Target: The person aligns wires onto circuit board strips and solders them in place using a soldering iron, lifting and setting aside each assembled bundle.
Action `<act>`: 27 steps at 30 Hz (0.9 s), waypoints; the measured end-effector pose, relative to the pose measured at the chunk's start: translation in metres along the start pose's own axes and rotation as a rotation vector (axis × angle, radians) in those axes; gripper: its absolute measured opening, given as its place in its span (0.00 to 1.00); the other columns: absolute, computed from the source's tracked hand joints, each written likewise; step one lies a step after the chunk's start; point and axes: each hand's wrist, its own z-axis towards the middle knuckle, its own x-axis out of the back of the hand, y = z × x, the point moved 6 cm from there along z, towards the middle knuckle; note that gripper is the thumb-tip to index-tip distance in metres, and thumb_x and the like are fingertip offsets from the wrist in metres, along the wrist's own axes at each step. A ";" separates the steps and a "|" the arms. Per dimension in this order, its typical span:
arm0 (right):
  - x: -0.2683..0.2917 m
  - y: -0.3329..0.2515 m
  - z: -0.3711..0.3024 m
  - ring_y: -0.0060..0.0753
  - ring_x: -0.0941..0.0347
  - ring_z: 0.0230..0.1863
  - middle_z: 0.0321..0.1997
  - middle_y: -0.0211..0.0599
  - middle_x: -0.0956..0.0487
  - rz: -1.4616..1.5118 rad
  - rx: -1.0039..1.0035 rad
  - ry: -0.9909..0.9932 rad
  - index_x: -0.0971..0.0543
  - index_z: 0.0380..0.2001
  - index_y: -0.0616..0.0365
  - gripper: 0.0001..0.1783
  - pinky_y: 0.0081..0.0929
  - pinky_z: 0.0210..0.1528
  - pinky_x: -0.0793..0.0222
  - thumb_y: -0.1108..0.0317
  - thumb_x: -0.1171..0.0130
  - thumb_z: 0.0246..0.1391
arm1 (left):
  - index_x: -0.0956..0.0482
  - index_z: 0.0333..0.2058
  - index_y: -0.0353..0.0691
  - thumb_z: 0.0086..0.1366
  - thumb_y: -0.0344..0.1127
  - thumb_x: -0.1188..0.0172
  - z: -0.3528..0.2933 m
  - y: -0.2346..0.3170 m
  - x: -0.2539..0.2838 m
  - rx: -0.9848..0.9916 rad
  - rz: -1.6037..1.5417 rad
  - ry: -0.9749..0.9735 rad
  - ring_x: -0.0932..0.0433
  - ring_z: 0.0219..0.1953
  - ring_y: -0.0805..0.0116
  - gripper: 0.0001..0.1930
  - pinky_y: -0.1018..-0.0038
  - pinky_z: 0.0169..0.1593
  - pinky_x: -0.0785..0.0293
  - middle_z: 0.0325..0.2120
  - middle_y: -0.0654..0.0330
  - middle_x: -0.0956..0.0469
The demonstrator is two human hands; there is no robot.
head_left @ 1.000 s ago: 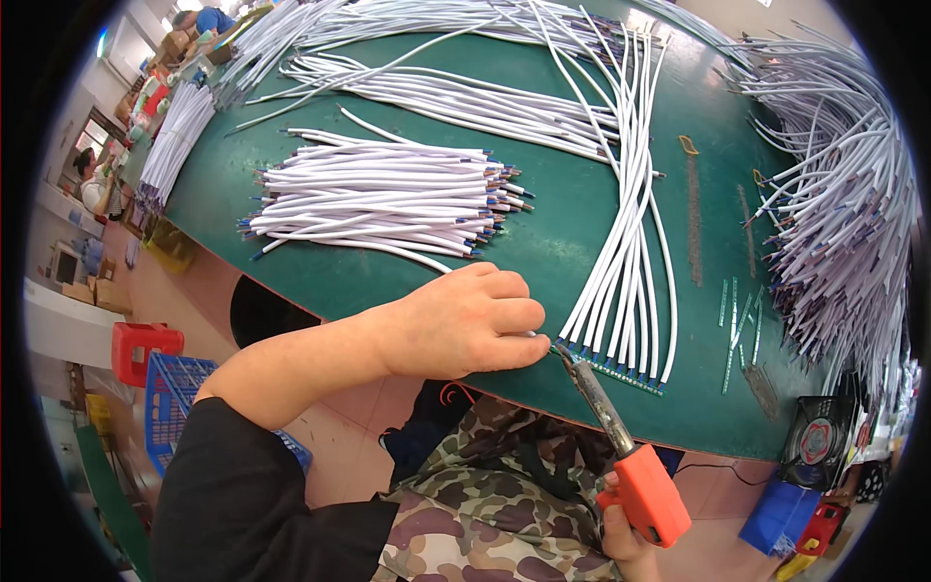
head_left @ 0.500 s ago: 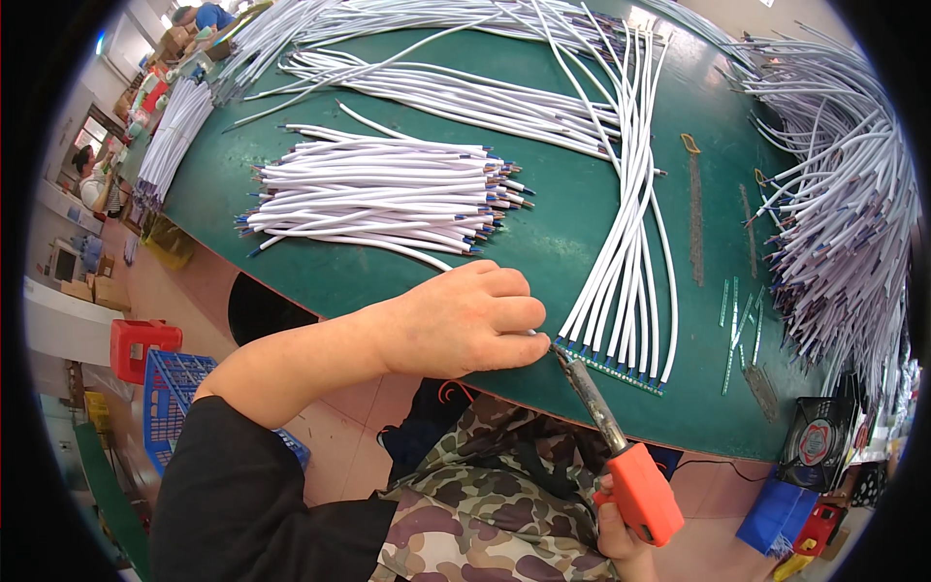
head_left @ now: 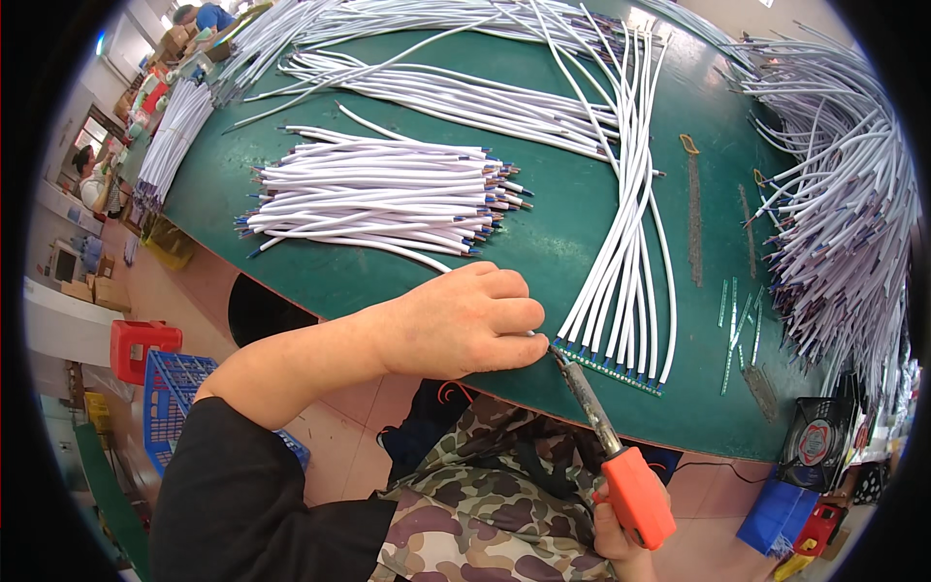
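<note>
Gripped in the right hand [head_left: 616,533]: soldering iron with orange-red plastic handle and bare metal barrel [head_left: 632,485], fingers wrapped round the grip, tip angled up and left to the left end of a narrow green circuit-board strip [head_left: 611,371]. Strip laid near the front edge of a dark green tabletop [head_left: 543,233], met along its length by the blue-cored ends of a fan of long white-sheathed cables [head_left: 635,165].

At the same end: left hand [head_left: 475,325], back upward, fingers curled and pressed together, apparently pinching a single white cable [head_left: 427,258] leading in underneath; fingertips hidden, exact hold impossible to tell.

Changed over the last second: handle swung slightly leftward, tip kept at the strip's left end; left hand and strip unmoved. Judged from this: same joint still being worked, iron merely re-angled.

Also on the tabletop: neat stack of short white cables with blue and brown ends [head_left: 378,199], left of the fan; loose thin green strips [head_left: 727,367], right of it.
</note>
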 end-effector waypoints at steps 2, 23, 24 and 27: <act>-0.003 0.003 -0.009 0.32 0.24 0.34 0.39 0.39 0.21 0.050 -0.025 0.003 0.21 0.38 0.63 0.13 0.29 0.37 0.26 0.63 0.38 0.57 | 0.22 0.40 0.45 0.54 0.35 0.40 -0.001 0.000 0.000 -0.001 0.007 0.002 0.26 0.40 0.63 0.13 0.67 0.40 0.29 0.36 0.64 0.27; 0.002 0.006 -0.011 0.28 0.23 0.31 0.39 0.38 0.20 0.075 -0.082 0.110 0.20 0.40 0.65 0.16 0.26 0.36 0.26 0.61 0.36 0.57 | 0.21 0.38 0.45 0.54 0.35 0.39 0.000 0.000 0.000 0.006 0.010 0.012 0.27 0.39 0.63 0.12 0.68 0.40 0.29 0.35 0.65 0.27; 0.002 0.005 -0.009 0.28 0.23 0.31 0.38 0.38 0.20 0.055 -0.065 0.085 0.20 0.40 0.65 0.16 0.26 0.36 0.26 0.61 0.36 0.57 | 0.21 0.38 0.45 0.54 0.35 0.39 0.000 0.000 0.000 0.006 0.010 0.012 0.27 0.39 0.63 0.12 0.68 0.40 0.29 0.35 0.65 0.27; 0.001 0.004 -0.008 0.28 0.23 0.31 0.38 0.37 0.21 0.038 -0.063 0.053 0.20 0.39 0.64 0.16 0.26 0.36 0.26 0.61 0.36 0.57 | 0.21 0.39 0.45 0.54 0.35 0.39 0.000 0.000 0.000 0.009 0.003 0.009 0.26 0.40 0.63 0.12 0.68 0.40 0.29 0.35 0.64 0.27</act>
